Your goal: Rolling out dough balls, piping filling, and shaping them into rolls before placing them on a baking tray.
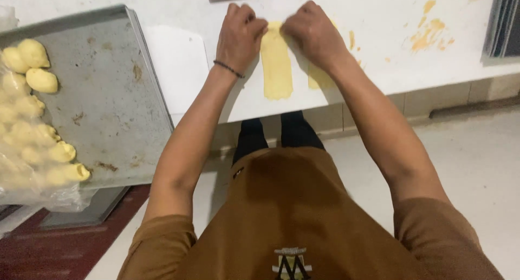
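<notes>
left hand (pixel 238 33) | right hand (pixel 313 32) | both curled, pressing far end of dough strip (pixel 276 69)

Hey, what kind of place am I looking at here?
Probably a bakery or pastry kitchen: both hands, left hand and right hand, press a yellow dough strip on a white counter, beside a metal tray of dough pieces.

clear plastic bag (pixel 32 171) over yellow dough pieces (pixel 40 79), left on metal tray (pixel 108 96)

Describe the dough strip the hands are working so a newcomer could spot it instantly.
On the white worktop, right of the metal tray, the left hand and right hand press its far end. This long yellow strip lies fully exposed; its neighbour is mostly hidden.
</notes>
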